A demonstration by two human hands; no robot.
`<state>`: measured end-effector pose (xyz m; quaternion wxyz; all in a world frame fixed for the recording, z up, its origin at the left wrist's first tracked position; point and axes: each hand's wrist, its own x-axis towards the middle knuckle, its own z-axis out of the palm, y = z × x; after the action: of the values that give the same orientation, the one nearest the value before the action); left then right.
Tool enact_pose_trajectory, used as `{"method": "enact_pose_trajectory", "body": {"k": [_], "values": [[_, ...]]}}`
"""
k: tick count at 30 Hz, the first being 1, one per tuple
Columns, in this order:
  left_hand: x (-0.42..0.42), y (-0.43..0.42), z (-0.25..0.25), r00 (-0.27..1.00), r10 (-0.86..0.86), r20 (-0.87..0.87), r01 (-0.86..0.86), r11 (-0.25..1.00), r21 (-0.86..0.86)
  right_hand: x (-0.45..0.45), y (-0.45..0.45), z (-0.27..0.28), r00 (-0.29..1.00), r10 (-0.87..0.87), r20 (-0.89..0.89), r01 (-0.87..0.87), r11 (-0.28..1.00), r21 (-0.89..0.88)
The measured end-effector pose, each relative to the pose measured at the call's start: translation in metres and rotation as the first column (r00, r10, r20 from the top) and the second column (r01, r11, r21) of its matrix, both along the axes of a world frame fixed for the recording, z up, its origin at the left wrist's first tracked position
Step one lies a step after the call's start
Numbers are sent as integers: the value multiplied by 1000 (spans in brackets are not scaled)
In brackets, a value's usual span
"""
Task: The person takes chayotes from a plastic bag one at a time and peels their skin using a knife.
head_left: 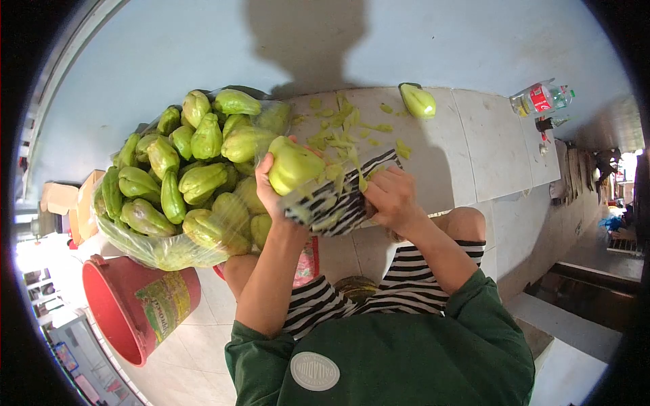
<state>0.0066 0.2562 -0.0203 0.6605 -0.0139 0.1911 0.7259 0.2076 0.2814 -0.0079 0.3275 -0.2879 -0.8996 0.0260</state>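
Observation:
My left hand (267, 186) is wrapped round a pale green chayote (292, 164). Close to its right, my right hand (395, 199) is closed on something I cannot make out, beside a striped black-and-white cloth (338, 208). Bits of green peel lie on the cloth and hang near my right fingers. More peel (345, 125) is scattered on the tiled ledge behind my hands. A single chayote (418, 101), lighter in colour, rests further back on the tiles. To the left, a large clear plastic bag (162, 250) is filled with several green chayotes (203, 181).
A red bucket (112, 318) lies tilted at the lower left, below the bag. Cardboard boxes (84, 206) are behind it. A plastic bottle with a red label (542, 99) lies at the ledge's right end, near a small dark bottle (552, 123). A wall borders the ledge.

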Motion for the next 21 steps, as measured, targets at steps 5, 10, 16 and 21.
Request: {"method": "enact_pose_trajectory", "body": {"k": [5, 10, 16, 21], "values": [[5, -2, 10, 999, -31, 22, 32, 998, -44, -1, -7, 12, 993, 118, -18, -119, 989, -90], [8, -1, 20, 997, 18, -74, -27, 993, -117, 8, 6, 0, 1000, -20, 22, 23, 992, -124], [3, 0, 3, 992, -78, -96, 82, 996, 40, -3, -6, 20, 990, 85, -117, -96, 991, -92], [5, -1, 20, 975, -16, -222, 12, 1000, -17, 14, 9, 5, 1000, 14, -13, -17, 968, -250]]}}
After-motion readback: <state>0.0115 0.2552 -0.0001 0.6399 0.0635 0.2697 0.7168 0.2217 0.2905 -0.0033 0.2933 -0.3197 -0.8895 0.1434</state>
